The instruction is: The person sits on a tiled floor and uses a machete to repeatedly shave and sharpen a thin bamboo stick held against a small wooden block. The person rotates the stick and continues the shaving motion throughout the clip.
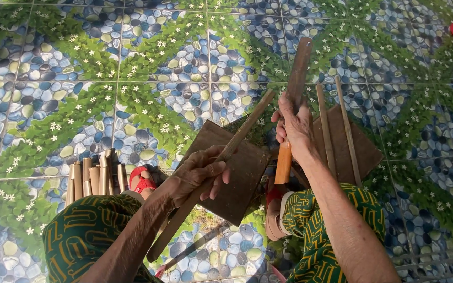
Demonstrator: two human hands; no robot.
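Left hand (197, 175) grips a bamboo strip (221, 160) over the wooden board (242, 178); right hand (294, 128) clamps a big knife (295, 78) at 12 o'clock. Probably mid-splitting: cut bamboo pieces (93, 181) piled at 9, two bamboo sticks (336, 126) waiting.

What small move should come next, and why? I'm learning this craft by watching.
Probably bring the long rusty blade with the orange handle down onto the thin bamboo strip's upper end: the right hand holds it raised beside that tip, while the left hand steadies the strip.
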